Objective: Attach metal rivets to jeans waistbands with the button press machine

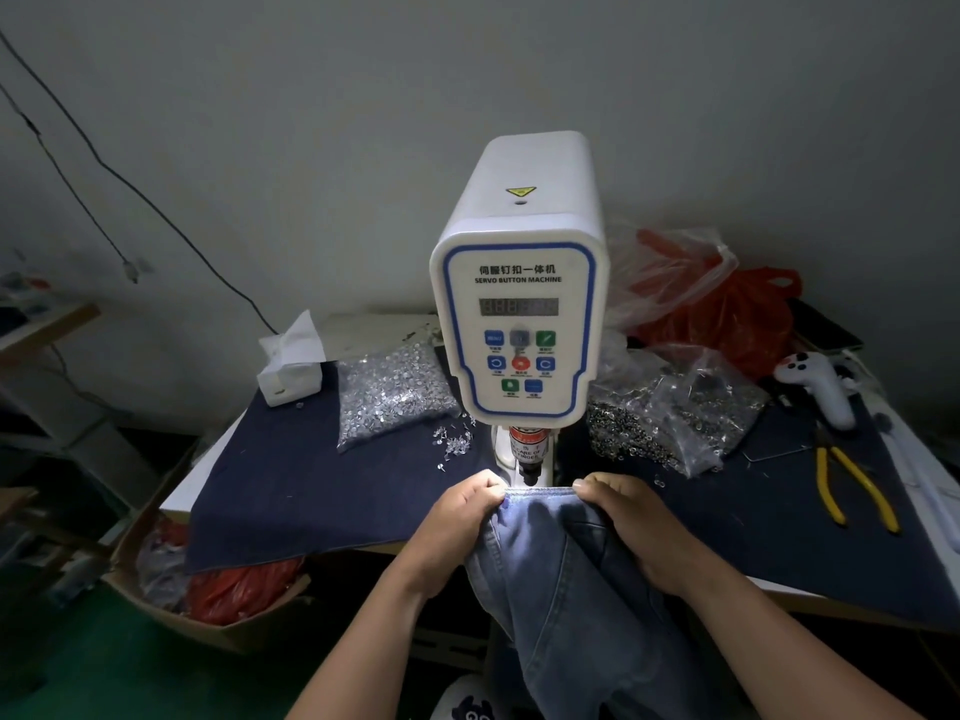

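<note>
A white servo button press machine stands at the middle of the table, its dark punch tip pointing down. Blue jeans hang over the table's front edge, with the stitched waistband stretched flat just below the punch. My left hand pinches the waistband's left end. My right hand grips its right end, fingers curled over the denim. A clear bag of silvery rivet pins lies left of the machine, and a bag of ring-shaped metal caps lies to its right.
A dark blue cloth covers the table. A tissue box sits at the back left, yellow-handled pliers and a white controller at the right, red plastic bags behind. A cardboard box stands on the floor at the left.
</note>
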{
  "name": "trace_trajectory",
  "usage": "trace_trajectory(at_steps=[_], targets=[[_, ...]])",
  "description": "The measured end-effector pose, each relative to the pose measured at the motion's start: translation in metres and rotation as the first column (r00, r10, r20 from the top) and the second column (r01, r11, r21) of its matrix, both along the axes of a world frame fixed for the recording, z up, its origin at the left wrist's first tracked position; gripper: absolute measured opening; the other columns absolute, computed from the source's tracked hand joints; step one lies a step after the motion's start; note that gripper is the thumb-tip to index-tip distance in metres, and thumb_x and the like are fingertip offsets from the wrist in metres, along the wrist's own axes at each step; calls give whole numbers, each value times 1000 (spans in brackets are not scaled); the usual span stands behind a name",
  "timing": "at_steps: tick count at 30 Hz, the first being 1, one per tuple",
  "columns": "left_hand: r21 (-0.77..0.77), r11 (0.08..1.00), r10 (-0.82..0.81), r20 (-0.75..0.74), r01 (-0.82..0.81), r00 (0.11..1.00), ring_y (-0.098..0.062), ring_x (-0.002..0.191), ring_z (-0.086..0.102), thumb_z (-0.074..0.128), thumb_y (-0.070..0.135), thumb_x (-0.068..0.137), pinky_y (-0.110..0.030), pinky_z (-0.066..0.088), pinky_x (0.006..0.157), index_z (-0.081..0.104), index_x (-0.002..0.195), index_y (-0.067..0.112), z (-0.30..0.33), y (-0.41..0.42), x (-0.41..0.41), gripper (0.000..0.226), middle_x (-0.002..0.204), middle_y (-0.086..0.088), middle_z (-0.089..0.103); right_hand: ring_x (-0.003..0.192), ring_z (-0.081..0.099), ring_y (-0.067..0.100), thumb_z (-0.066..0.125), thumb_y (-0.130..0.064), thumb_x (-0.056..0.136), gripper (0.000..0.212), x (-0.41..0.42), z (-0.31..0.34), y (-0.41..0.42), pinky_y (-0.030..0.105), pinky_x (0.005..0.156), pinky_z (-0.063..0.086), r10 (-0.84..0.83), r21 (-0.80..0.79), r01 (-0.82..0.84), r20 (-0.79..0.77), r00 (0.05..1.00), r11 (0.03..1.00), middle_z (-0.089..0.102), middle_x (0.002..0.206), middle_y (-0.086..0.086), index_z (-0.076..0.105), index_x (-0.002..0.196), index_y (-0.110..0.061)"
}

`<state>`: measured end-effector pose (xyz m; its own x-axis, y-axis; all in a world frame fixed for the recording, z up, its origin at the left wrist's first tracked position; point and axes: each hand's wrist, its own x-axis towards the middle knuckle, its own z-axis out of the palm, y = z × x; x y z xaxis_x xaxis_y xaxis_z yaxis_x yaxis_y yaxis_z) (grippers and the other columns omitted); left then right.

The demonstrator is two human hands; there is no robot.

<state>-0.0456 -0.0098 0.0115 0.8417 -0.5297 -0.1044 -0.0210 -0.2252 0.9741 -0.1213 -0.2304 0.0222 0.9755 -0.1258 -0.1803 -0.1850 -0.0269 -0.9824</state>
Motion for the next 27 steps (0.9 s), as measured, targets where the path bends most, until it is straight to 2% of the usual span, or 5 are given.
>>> trace_trajectory(at_steps=[2, 4, 8, 15, 27], targets=[[17, 1000, 0, 38, 0, 999, -9, 74, 46, 56, 42, 88, -30, 40, 70, 56, 76, 26, -4, -1, 1, 19, 76, 8, 53, 69, 36, 17, 62, -40, 86, 32, 0, 1, 0, 34, 67, 32, -9, -16, 9, -1, 1000, 1000, 40, 68, 4, 46, 67, -20], [14, 1000, 12, 79, -13, 997, -7, 73, 48, 58, 40, 87, -24, 41, 69, 59, 77, 23, -7, -1, 1, 20, 75, 9, 56, 69, 36, 17, 62, -43, 82, 32, 1, 1, 0, 34, 68, 32, -14, -37, 14, -9, 1000, 999, 40, 69, 4, 46, 67, -20], [-6, 999, 46, 97, -46, 994, -6, 76, 53, 62, 39, 84, -25, 45, 74, 65, 82, 16, -10, -1, 0, 23, 77, 9, 62, 70, 37, 18, 63, -36, 87, 32, 2, -1, -1, 35, 68, 32, -31, -29, 30, -26, 999, 999, 41, 68, 4, 46, 64, -22], [57, 997, 46, 199, -59, 979, -3, 78, 57, 63, 34, 89, -23, 48, 76, 67, 84, 18, -6, 1, -3, 17, 80, 12, 67, 67, 37, 17, 62, -23, 96, 41, 2, -4, 0, 32, 64, 32, -49, -40, 48, -27, 998, 998, 42, 64, 2, 46, 58, -25], [64, 996, 44, 215, -59, 976, -2, 78, 57, 63, 33, 90, -23, 47, 76, 67, 85, 14, -3, 1, -6, 20, 79, 13, 66, 60, 43, 10, 62, -20, 97, 44, 0, -5, 2, 30, 59, 36, -70, -53, 68, -23, 997, 996, 49, 59, -3, 54, 53, -24]])
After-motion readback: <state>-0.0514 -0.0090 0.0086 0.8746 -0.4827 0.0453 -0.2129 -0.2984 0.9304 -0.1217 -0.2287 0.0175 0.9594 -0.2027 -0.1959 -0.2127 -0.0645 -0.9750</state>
